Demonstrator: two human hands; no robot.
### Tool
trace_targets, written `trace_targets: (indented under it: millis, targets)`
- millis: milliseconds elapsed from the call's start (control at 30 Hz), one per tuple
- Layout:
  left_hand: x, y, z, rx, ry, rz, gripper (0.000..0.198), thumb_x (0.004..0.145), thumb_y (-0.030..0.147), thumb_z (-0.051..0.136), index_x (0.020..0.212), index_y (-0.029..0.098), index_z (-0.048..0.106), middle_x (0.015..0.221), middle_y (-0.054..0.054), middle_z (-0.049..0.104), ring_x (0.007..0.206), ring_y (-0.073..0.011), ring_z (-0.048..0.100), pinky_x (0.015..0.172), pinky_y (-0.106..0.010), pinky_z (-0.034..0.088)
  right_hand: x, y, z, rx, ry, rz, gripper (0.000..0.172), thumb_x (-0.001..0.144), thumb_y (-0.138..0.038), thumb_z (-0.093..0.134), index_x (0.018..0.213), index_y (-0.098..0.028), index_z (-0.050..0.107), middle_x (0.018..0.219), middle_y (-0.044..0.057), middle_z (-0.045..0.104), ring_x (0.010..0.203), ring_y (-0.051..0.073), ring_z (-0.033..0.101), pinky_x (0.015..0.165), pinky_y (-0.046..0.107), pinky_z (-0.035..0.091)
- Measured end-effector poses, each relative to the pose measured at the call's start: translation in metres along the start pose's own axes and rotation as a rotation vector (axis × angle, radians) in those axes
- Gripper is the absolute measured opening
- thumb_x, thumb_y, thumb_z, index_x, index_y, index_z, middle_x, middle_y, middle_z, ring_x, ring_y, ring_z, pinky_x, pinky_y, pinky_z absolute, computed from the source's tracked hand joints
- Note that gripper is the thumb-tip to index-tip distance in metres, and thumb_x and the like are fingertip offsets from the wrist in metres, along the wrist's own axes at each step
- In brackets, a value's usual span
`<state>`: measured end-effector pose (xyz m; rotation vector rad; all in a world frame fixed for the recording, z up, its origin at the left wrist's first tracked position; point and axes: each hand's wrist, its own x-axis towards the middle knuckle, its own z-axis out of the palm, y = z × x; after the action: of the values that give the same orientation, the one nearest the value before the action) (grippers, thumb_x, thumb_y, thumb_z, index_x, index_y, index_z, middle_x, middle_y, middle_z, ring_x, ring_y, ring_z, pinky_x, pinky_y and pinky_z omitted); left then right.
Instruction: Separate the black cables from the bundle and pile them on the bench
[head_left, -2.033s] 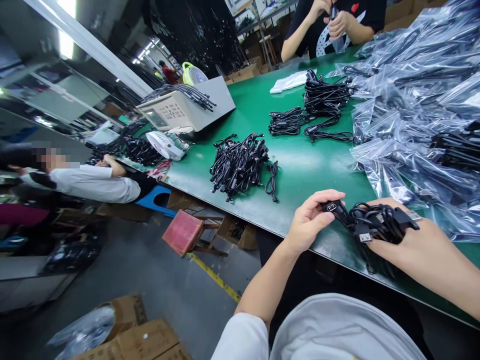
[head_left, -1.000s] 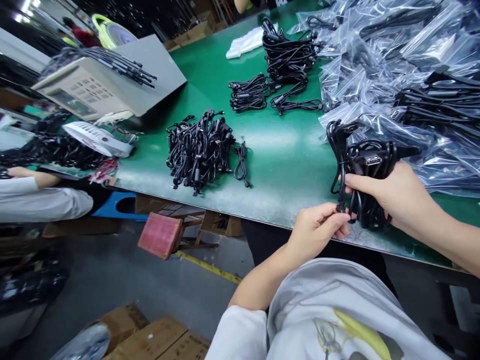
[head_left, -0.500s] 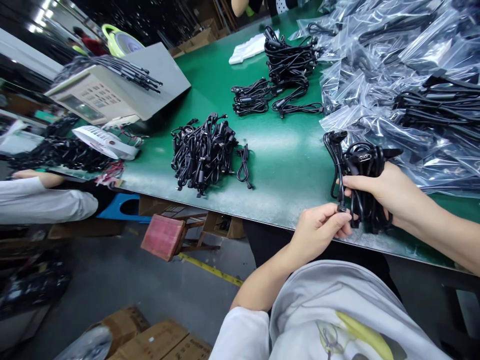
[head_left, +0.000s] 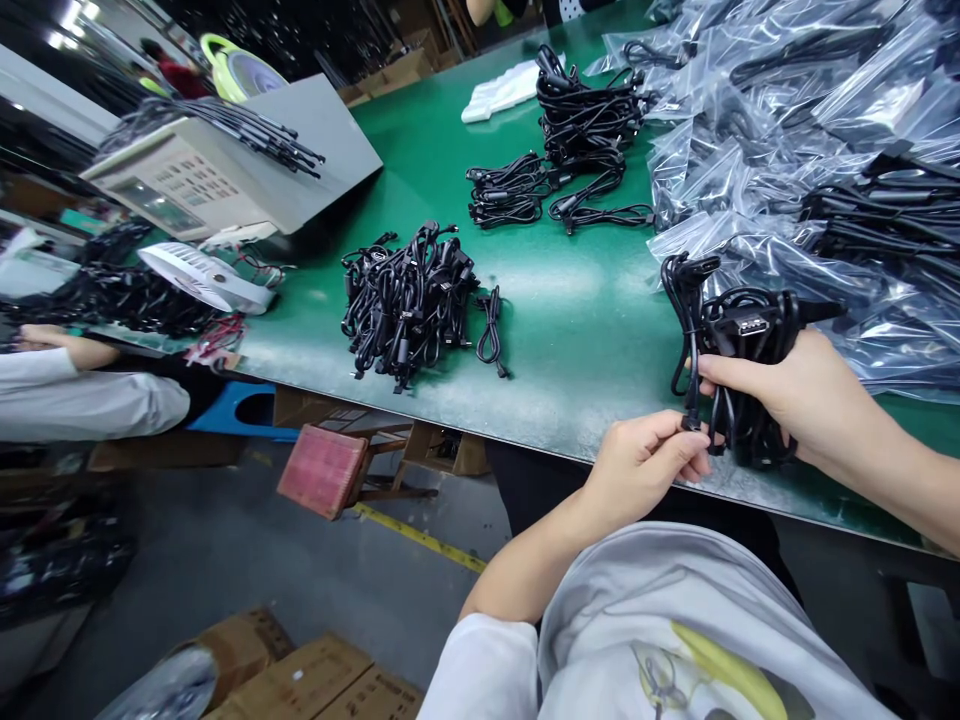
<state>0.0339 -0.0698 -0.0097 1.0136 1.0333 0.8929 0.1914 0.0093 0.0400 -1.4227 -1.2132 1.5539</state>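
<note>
Black, rubbery-looking cable folded into a long slim loop [head_left: 691, 315], near upright, over the near edge of the glossy green surface [head_left: 585, 350]. Close on its right, a thick bundle of black coiled cables [head_left: 778, 335] with moulded plugs, one metal-mouthed connector [head_left: 751, 326] facing up. Whether the bundle rests on the surface or hangs just over it: cannot tell.

Handling, judged by eye: single loop light, springy, bendable; bundle heavier, likely to splay if the grip slackens. Smooth jackets may slide on each other. Plugs look stiff, the tougher part to pinch; cable just behind them probably least fond of sharp bending. Best hold for the loop: its lower plug end; for the bundle: round the middle, where the coils gather.

Hands: both occupied. Left hand [head_left: 654, 460] pinches the loop's lower end between thumb and fingers, back of hand upward, forearm rising from the white sleeve below. Right hand [head_left: 799, 395] clasps the bundle, thumb laid across its front, a fingertip showing beyond by the loop; other fingers mostly hidden. Forearm slants in from the right edge. Clear plastic bags [head_left: 742, 240] lie just beyond.
</note>
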Motion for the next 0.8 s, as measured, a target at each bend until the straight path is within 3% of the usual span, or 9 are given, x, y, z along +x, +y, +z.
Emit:
trace_targets:
  millis: [400,467,533,567,600,667,700,800]
  targets:
    - [0.001,0.003,-0.001,0.047,-0.025,0.044,0.045,0.099,0.055,0.057,0.081,0.015,0.067,0.075,-0.004,0.069,0.065,-0.0098,0.062,0.068,-0.023,0.054,0.003,0.006,-0.001,0.023,-0.020,0.071,0.028,0.068,-0.035,0.089,0.071,-0.020,0.066,0.061,-0.001,0.069,0.040,0.020,0.065,0.035,0.029,0.052]
    - [-0.013,-0.001,-0.011,0.100,-0.077,0.103,0.044,0.100,0.055,0.055,0.094,0.015,0.071,0.080,-0.006,0.072,0.069,-0.0118,0.066,0.071,-0.024,0.056,0.006,0.011,-0.005,-0.022,0.003,0.053,0.027,0.066,-0.037,0.089,0.070,-0.019,0.068,0.063,0.000,0.070,0.047,0.017,0.064,0.041,0.025,0.052]
    - [-0.040,-0.018,-0.034,0.194,-0.101,0.143,0.045,0.098,0.057,0.058,0.106,0.016,0.074,0.081,-0.006,0.074,0.072,-0.0144,0.069,0.073,-0.027,0.057,0.009,0.015,-0.008,-0.051,0.026,0.040,0.029,0.063,-0.039,0.090,0.068,-0.019,0.070,0.063,0.001,0.071,0.053,0.016,0.064,0.047,0.024,0.052]
    - [-0.056,-0.033,-0.049,0.243,-0.051,0.128,0.047,0.097,0.059,0.057,0.101,0.016,0.075,0.072,-0.005,0.072,0.066,-0.0144,0.069,0.072,-0.027,0.057,0.011,0.017,-0.010,-0.055,0.026,0.046,0.030,0.062,-0.040,0.091,0.068,-0.019,0.071,0.063,0.001,0.071,0.055,0.016,0.064,0.049,0.024,0.052]
    - [-0.072,-0.051,-0.067,0.295,0.112,0.071,0.051,0.098,0.063,0.053,0.094,0.016,0.075,0.062,-0.003,0.067,0.057,-0.0137,0.065,0.064,-0.027,0.056,0.013,0.018,-0.012,-0.059,0.020,0.055,0.032,0.061,-0.042,0.092,0.069,-0.019,0.071,0.064,0.001,0.071,0.056,0.017,0.065,0.051,0.026,0.052]
    - [-0.100,-0.094,-0.108,0.465,0.700,-0.152,0.055,0.098,0.067,0.047,0.093,0.019,0.073,0.062,-0.002,0.065,0.055,-0.0152,0.063,0.061,-0.028,0.055,0.017,0.022,-0.015,-0.081,0.005,0.069,0.034,0.060,-0.046,0.092,0.069,-0.020,0.072,0.065,0.001,0.071,0.059,0.019,0.066,0.054,0.027,0.053]
    - [-0.109,-0.115,-0.130,0.501,0.856,-0.198,0.052,0.102,0.062,0.043,0.102,0.018,0.072,0.075,-0.005,0.070,0.068,-0.0180,0.068,0.069,-0.031,0.058,0.018,0.024,-0.016,-0.099,-0.002,0.074,0.034,0.061,-0.047,0.092,0.069,-0.020,0.073,0.066,0.001,0.072,0.060,0.019,0.066,0.055,0.028,0.053]
    - [-0.119,-0.169,-0.190,0.531,1.042,-0.297,0.037,0.101,0.050,0.054,0.115,0.019,0.069,0.111,-0.013,0.072,0.108,-0.0263,0.071,0.092,-0.040,0.059,0.019,0.029,-0.015,-0.134,-0.007,0.111,0.033,0.062,-0.047,0.092,0.069,-0.021,0.073,0.066,0.002,0.072,0.061,0.021,0.066,0.056,0.029,0.053]
